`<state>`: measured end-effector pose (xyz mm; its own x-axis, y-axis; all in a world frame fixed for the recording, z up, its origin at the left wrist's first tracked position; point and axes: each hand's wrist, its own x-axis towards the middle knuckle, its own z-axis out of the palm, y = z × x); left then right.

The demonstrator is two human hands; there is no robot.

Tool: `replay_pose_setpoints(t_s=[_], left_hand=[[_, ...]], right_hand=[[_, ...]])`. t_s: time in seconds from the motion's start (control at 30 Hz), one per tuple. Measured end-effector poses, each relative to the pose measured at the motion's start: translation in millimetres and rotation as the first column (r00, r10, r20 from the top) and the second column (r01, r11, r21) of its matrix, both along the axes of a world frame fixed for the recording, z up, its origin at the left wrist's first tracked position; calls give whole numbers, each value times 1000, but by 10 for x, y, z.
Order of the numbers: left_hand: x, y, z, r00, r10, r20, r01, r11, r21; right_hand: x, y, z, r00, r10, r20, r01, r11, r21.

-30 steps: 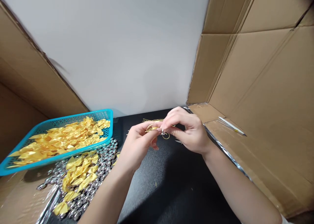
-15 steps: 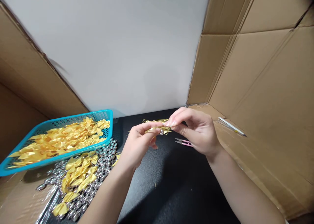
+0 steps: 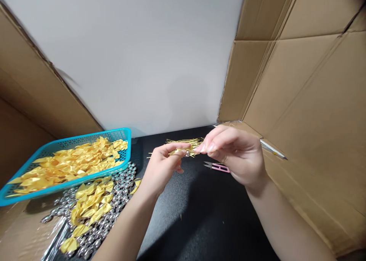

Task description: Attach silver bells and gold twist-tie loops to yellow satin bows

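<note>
1. Head view: left hand (image 3: 160, 167) pinching thin gold cord (image 3: 193, 152), silver bead (image 3: 187, 153) right at its thumb tip.
2. Right hand (image 3: 243, 156) pinched on the cord too; bead sits between the hands, nearer the left.
3. Gold strands (image 3: 198, 141) lie just beyond both hands' fingertips.
4. Pink snips (image 3: 220, 168) just below right hand's fingers.
</note>
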<state>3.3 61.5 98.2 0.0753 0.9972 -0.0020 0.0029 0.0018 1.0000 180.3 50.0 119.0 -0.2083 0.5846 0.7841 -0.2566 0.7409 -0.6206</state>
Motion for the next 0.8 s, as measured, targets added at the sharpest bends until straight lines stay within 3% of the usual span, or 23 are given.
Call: replay_pose_setpoints(t_s=[0.33, 0.8], left_hand=[[56, 9, 38, 987, 89, -134, -80, 994, 70], [41, 129, -151, 976, 62, -210, -45, 996, 82]], right_hand=[[-33, 9, -27, 1000, -15, -11, 15, 1000, -8], [-62, 41, -71, 996, -60, 65, 59, 998, 25]])
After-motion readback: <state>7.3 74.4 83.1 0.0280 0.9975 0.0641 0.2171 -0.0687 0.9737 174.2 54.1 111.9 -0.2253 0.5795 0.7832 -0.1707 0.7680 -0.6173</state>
